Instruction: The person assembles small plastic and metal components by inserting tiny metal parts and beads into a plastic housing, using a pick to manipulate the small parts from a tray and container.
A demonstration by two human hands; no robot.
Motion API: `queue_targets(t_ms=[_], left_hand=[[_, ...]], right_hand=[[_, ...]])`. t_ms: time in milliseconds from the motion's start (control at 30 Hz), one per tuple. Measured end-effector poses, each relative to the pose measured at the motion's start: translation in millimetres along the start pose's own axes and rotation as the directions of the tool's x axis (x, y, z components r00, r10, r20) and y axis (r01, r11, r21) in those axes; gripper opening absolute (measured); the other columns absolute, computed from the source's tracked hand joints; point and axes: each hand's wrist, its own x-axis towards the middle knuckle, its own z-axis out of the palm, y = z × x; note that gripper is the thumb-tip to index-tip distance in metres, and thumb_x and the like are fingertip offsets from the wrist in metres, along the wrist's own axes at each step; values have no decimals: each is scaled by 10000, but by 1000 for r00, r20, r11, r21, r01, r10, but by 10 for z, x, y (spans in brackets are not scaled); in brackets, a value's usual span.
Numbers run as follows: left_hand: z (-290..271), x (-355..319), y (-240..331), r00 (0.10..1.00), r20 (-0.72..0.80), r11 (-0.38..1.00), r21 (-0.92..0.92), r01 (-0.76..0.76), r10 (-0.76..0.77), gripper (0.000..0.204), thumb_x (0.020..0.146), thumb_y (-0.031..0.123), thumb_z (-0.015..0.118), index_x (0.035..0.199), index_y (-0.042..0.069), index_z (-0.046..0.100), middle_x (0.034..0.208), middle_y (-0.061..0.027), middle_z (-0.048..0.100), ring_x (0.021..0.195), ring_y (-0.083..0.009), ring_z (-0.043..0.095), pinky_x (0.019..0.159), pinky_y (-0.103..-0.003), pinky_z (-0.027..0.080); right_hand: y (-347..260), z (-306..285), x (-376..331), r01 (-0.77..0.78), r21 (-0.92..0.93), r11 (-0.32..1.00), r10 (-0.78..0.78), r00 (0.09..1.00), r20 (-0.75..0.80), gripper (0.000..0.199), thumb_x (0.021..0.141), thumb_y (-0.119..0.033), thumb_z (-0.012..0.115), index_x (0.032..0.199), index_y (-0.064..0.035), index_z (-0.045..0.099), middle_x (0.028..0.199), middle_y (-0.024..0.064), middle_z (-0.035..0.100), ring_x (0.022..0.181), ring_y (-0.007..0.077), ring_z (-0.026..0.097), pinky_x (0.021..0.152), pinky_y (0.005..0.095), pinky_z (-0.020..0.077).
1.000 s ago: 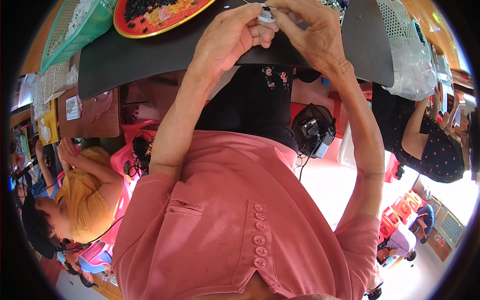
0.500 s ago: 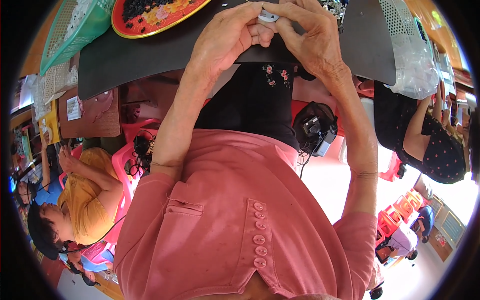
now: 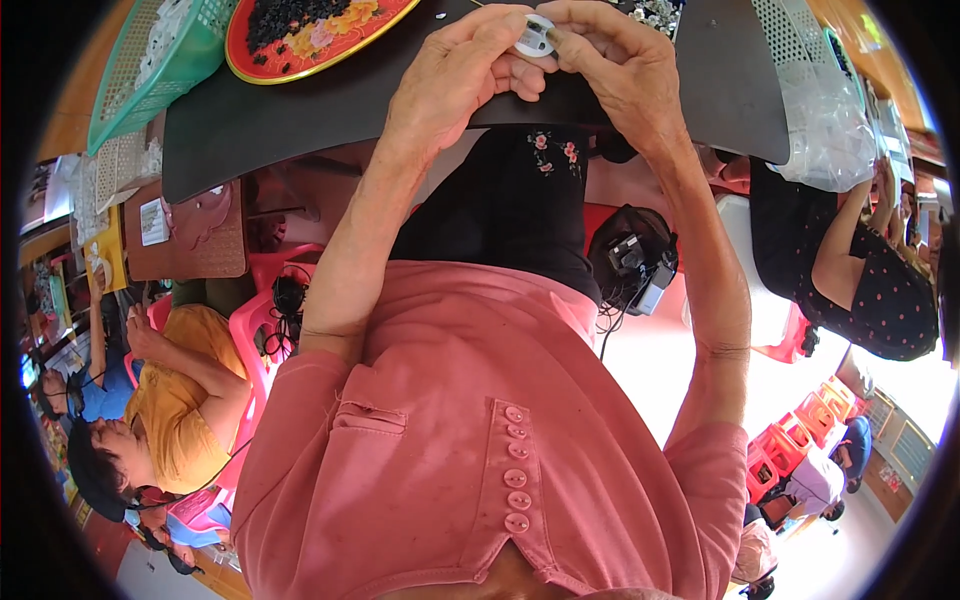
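Observation:
Over the near edge of the dark table (image 3: 300, 130), my two hands meet around a small round white plastic piece (image 3: 534, 38) with dark openings in its face. My left hand (image 3: 462, 78) pinches its left side between thumb and fingers, the other fingers curled below. At the right rim, the thumb and forefinger of my right hand (image 3: 630, 75) close on the same piece. Whether a smaller part sits between the right fingertips is hidden. A red and yellow floral tray (image 3: 345, 45) with a heap of small black parts (image 3: 285, 25) lies left of my hands.
A green basket (image 3: 150, 100) with white pieces stands at the far left. Small shiny metal parts (image 3: 657, 12) lie beyond my right hand. At the right table end hangs a clear plastic bag (image 3: 825, 125). Co-workers sit on both sides, one in a yellow shirt (image 3: 195, 400).
The white round piece has tilted, so more of its face now shows. My right fingers have shifted to its right rim, and the view has moved slightly.

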Motion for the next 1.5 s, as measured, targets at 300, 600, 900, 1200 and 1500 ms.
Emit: queue_targets(t_ms=[300,600,900,1200,1500], left_hand=[[62,-32,-65,997,5,995,64,-72,71,357,1019,215,425,1222,-56,539,964,-87,613,846,-164,598,782,-305,503],[-36,30,-60,1000,17,980,-197,7,-4,340,996,182,475,1228,-59,537,958,-103,626,819,-180,636,758,-323,525],[-62,51,-82,997,-47,961,-275,39,-54,331,990,203,500,1181,-61,558,973,-119,646,794,-191,663,745,-328,553],[5,69,-102,991,-123,974,-223,25,-54,333,956,298,552,1115,10,605,904,-92,649,793,-208,633,781,-368,527],[-9,102,-140,998,-57,988,-152,-28,20,317,998,225,489,1133,-44,590,976,-117,644,865,-202,639,782,-347,521]], right_hand=[[212,11,-78,-22,284,959,43,997,-67,291,801,-26,665,1089,-68,687,792,15,663,712,46,586,651,212,487],[11,-46,-58,-209,90,974,212,977,-19,148,881,-23,624,1028,-14,647,829,1,649,692,65,553,645,193,454],[-221,-116,-87,144,-245,959,-139,990,35,182,840,15,640,1018,-19,658,872,34,645,778,105,587,685,243,483],[-228,-52,-71,111,-347,931,-126,992,-20,265,743,46,686,993,-41,688,811,116,634,719,245,620,619,307,493],[-87,-118,105,812,-10,584,-810,583,60,229,773,-54,699,1000,-45,671,879,103,638,833,255,607,761,341,482]])
